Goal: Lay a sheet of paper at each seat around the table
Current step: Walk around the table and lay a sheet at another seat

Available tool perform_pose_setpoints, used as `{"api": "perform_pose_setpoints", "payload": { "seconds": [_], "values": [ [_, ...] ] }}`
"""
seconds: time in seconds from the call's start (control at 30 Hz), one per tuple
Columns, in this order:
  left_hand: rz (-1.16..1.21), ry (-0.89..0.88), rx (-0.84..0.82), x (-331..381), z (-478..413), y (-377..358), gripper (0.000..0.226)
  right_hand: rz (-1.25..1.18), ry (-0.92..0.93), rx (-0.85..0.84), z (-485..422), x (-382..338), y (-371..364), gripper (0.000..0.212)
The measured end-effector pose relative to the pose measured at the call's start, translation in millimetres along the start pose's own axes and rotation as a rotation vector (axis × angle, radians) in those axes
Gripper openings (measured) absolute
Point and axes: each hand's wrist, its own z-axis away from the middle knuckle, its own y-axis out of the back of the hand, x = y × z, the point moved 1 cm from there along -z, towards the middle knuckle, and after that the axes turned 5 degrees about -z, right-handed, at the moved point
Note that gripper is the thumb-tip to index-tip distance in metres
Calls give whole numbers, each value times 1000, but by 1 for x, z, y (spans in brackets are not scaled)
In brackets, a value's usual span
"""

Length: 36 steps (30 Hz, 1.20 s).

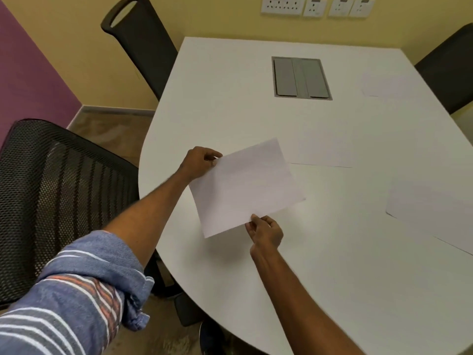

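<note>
A white sheet of paper (245, 187) hovers tilted just above the white table (320, 265), near its left edge. My left hand (198, 162) pinches the sheet's upper left corner. My right hand (266, 231) pinches its lower edge. Three other sheets lie flat on the table: one in the middle (325, 144), one at the far right (384, 84) by a chair, one at the near right (435, 213).
A black mesh chair (58, 198) stands at the table's left side, another black chair (143, 44) at the far left, a third (450, 70) at the far right. A grey cable box lid (300, 78) is set into the tabletop. Wall sockets (317, 6) line the yellow wall.
</note>
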Motion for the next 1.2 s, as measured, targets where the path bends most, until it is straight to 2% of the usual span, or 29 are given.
{"api": "perform_pose_setpoints", "payload": {
  "seconds": [0.47, 0.67, 0.8, 0.97, 1.1, 1.2],
  "values": [
    [-92, 24, 49, -54, -40, -28, 31, 198, 16, 54, -43, 51, -42, 15],
    [-156, 34, -54, -87, -48, -56, 36, 265, 38, 57, -69, 62, -61, 18],
    [-264, -4, -134, -112, -41, -74, 49, 278, 56, 62, -76, 70, -70, 18],
    [-595, -217, -153, -137, -25, -86, 65, 294, 74, 89, -77, 83, -78, 18],
    [-602, -191, -356, -150, -11, -96, 81, 320, 90, 92, -78, 92, -79, 20],
    [-510, -143, -406, -158, -7, -99, 83, 432, 260, 142, -77, 86, -78, 42]
  ]
}}
